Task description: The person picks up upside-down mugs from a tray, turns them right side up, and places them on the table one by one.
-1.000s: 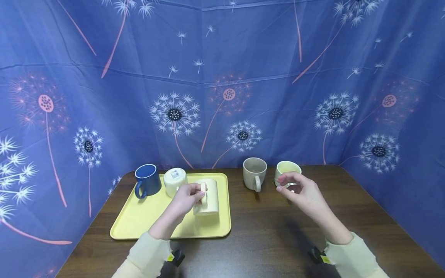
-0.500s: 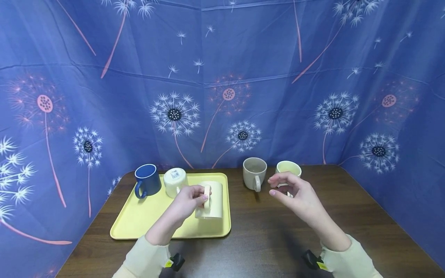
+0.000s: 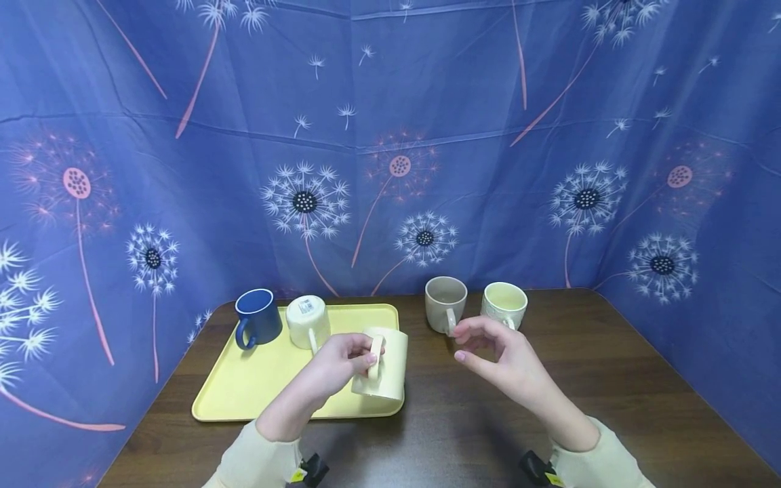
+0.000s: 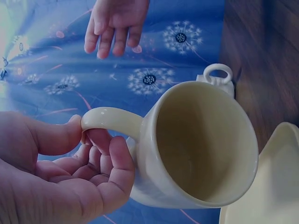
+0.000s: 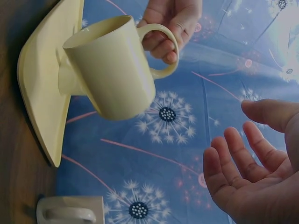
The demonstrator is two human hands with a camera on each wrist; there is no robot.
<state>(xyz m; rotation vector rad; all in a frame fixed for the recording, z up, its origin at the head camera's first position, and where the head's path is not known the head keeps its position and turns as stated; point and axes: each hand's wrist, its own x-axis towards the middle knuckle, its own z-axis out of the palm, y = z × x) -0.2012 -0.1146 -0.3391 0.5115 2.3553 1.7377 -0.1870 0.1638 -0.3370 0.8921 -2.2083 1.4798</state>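
Observation:
My left hand (image 3: 338,362) pinches the handle (image 4: 112,117) of a cream mug (image 3: 392,366) between thumb and fingers. The mug is tilted over the right part of a yellow tray (image 3: 244,390); its open mouth (image 4: 205,144) faces the left wrist camera. My right hand (image 3: 503,356), fingers loosely bent and thumb apart, holds nothing. It hovers to the right of the cream mug, in front of an upright grey mug (image 3: 441,308) and a pale green mug (image 3: 511,305). In the right wrist view the cream mug (image 5: 112,70) hangs beside the tray (image 5: 39,88), apart from my right fingers (image 5: 250,163).
On the tray's back left stand an upright navy mug (image 3: 265,318) and an upside-down white mug (image 3: 307,322) with a label on its base. Dark wooden table (image 3: 451,434) surrounds the tray. A blue dandelion-print cloth (image 3: 390,102) hangs behind and at both sides.
The cream mug, in my left hand's grip, has moved right and toward me and tilted more. My right hand has moved left, closer to it, uncovering the pale green mug.

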